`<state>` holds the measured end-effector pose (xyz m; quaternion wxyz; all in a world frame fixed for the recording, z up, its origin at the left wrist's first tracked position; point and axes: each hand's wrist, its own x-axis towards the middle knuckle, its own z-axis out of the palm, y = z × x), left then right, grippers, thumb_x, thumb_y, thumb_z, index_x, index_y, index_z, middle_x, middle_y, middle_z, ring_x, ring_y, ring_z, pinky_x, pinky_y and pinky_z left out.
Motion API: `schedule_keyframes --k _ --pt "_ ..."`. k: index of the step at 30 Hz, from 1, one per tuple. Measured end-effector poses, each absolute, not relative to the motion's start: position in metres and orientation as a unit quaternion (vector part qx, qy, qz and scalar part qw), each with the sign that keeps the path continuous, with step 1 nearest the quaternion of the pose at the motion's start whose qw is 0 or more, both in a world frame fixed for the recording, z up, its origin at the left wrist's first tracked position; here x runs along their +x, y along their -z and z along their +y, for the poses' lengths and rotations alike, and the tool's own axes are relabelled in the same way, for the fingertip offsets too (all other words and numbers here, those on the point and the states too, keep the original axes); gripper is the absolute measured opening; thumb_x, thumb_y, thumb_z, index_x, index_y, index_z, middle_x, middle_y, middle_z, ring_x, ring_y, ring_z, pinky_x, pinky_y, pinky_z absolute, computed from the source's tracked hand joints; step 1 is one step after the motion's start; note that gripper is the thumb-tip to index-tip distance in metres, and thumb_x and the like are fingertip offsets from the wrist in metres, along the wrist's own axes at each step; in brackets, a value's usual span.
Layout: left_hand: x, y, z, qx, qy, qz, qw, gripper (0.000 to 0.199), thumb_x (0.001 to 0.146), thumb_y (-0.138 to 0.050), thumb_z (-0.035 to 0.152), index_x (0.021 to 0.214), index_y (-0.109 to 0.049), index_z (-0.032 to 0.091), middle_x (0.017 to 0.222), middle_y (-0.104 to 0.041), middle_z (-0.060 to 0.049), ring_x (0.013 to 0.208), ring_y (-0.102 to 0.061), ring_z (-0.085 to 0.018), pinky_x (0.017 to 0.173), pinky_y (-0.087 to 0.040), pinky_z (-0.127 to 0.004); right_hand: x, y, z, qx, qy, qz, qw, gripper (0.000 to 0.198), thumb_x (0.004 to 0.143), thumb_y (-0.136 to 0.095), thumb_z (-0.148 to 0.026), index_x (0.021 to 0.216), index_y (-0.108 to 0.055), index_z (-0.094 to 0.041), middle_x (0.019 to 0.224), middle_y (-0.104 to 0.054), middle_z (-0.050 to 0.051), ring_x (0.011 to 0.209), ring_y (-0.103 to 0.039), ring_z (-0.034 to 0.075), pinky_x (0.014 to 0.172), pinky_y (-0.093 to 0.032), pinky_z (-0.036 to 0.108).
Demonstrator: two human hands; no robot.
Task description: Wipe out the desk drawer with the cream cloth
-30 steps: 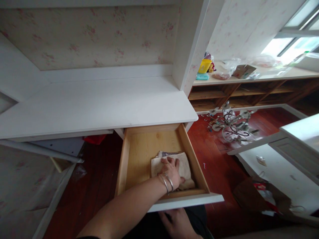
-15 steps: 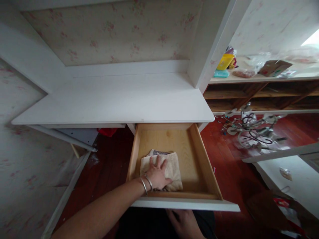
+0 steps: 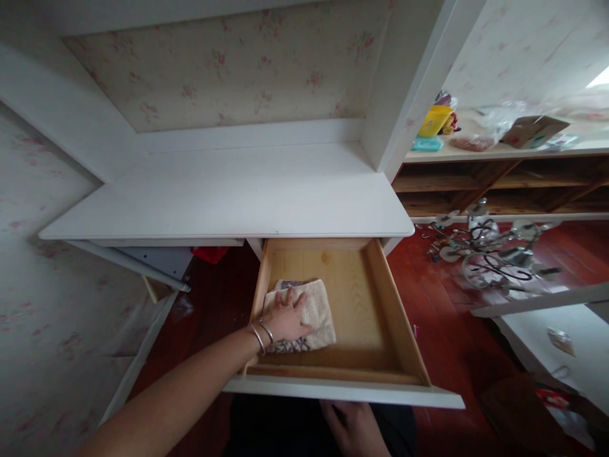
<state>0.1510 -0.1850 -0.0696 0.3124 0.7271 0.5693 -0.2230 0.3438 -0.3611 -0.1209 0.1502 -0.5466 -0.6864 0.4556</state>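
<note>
Her left hand (image 3: 285, 315), fingers spread, presses flat on the folded beige cloth (image 3: 311, 314) against the open drawer's (image 3: 385, 304) left wall, while the right hand (image 3: 356, 428) rests loosely open below the drawer front.

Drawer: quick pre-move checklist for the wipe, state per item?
1. Drawer pulled out, floor in view: ok.
2. Left hand flat on cloth: ok, palm down, fingers spread.
3. Cloth position: ok, at the drawer's left wall, toward the front; it is folded, with a patterned layer showing beneath.
4. Rest of drawer floor bare to the right and back: ok, nothing else lies on it.
5. Right hand on the drawer: cannot tell, it sits below the white front panel and any contact is hidden.
6. Bracelets away from the drawer edge: cannot tell, the wrist crosses the front left corner.
</note>
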Motion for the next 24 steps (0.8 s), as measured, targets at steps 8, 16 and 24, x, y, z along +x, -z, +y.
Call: schedule_keyframes --k 8,16,24 --pt "0.154 0.077 -0.116 0.751 0.188 0.575 0.264 0.102 0.071 -0.050 0.077 0.155 -0.013 0.032 0.164 -0.004 -0.008 0.145 -0.006 -0.046 0.112 -0.022 -0.060 0.344 0.135 -0.365 -0.558 -0.431 -0.696 0.138 0.048 0.099 -0.034 -0.051 0.097 -0.076 -0.027 0.103 -0.075 0.006 0.100 -0.068 0.027 0.090 -0.048 0.035" --pt "0.151 0.088 -0.073 0.771 0.147 0.576 0.227 0.093 0.076 -0.051 0.070 0.154 -0.019 0.030 0.163 -0.012 -0.007 0.146 -0.010 -0.041 0.114 -0.022 -0.051 0.342 0.140 -0.367 -0.568 -0.417 -0.697 0.130 0.043 0.099 -0.037 -0.046 0.096 -0.076 -0.028 0.098 -0.076 0.005 0.095 -0.070 0.025 0.084 -0.050 0.031" --pt "0.151 0.094 -0.085 0.785 0.106 0.577 0.197 0.083 0.080 -0.049 0.066 0.152 -0.025 0.030 0.161 -0.016 -0.009 0.145 -0.013 -0.041 0.112 -0.028 -0.052 0.343 0.148 -0.367 -0.570 -0.419 -0.696 0.125 0.037 0.096 -0.043 -0.044 0.096 -0.077 -0.029 0.098 -0.076 0.003 0.095 -0.069 0.025 0.087 -0.050 0.033"
